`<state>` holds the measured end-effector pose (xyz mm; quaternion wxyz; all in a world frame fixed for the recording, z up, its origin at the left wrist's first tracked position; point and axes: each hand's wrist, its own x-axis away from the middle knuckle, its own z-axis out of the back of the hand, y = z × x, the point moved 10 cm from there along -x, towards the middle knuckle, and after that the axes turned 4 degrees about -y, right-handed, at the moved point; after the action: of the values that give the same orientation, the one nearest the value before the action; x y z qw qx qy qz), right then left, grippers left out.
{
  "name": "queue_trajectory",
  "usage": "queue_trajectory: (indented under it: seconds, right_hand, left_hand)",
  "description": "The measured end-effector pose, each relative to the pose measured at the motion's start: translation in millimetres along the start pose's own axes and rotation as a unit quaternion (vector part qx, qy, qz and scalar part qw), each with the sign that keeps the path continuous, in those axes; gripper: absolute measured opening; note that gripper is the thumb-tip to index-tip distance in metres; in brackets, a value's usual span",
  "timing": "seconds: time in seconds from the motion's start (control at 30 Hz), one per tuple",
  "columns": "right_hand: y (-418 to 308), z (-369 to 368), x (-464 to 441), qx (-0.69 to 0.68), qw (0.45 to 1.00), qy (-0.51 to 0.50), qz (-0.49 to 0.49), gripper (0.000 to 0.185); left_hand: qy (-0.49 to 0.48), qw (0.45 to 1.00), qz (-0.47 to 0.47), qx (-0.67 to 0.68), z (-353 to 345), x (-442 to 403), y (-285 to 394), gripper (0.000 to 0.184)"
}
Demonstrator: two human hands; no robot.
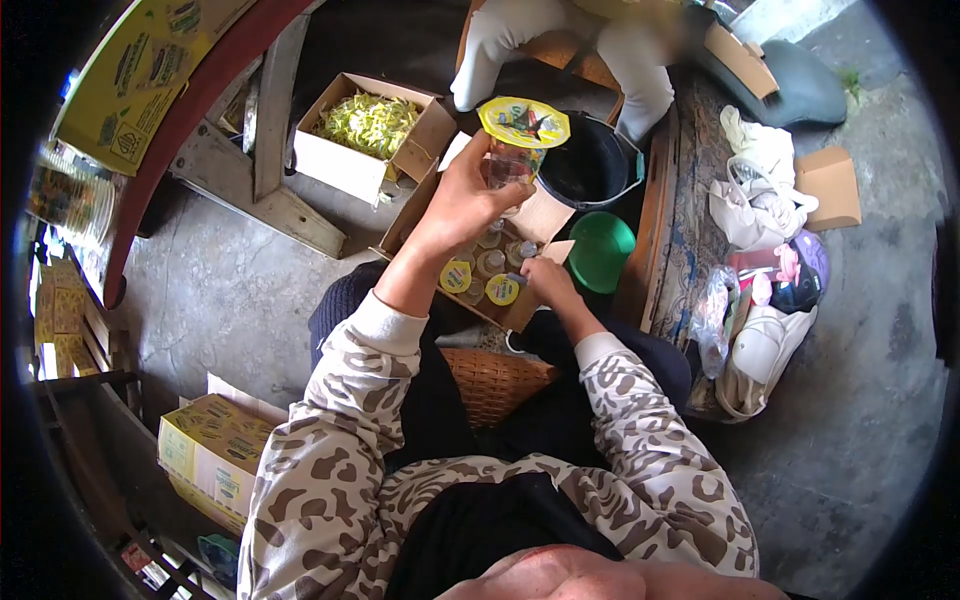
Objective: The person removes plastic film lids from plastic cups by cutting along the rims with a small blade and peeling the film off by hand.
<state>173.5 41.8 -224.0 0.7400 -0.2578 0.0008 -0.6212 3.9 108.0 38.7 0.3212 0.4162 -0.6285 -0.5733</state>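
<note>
My left hand [470,195] is closed around a clear plastic cup [512,165] with a yellow printed lid [523,122], raised above an open cardboard box. Inside that box [515,312] stand several clear cups; two yellow-lidded ones [456,276] [502,289] face up near its front. Lower down, my right hand [550,282] is at the box's right side, beside the front lidded cup. Its fingers are curled in, and what they grip is hidden.
A carton of yellow strips [368,122] stands beyond on the left. To the right are a black bucket [585,165] and a green basin [602,250]. Another person's legs [497,45] are opposite. Bags [760,345] lie far right; a yellow carton [215,445] sits lower left.
</note>
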Motion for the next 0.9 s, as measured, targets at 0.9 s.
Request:
queue_trajectory:
  seconds: [0.9]
  right_hand:
    - [69, -124, -30, -0.233, 0.955, 0.031, -0.181, 0.028]
  left_hand:
    - [0.026, 0.997, -0.069, -0.019, 1, -13, 5, 0.056]
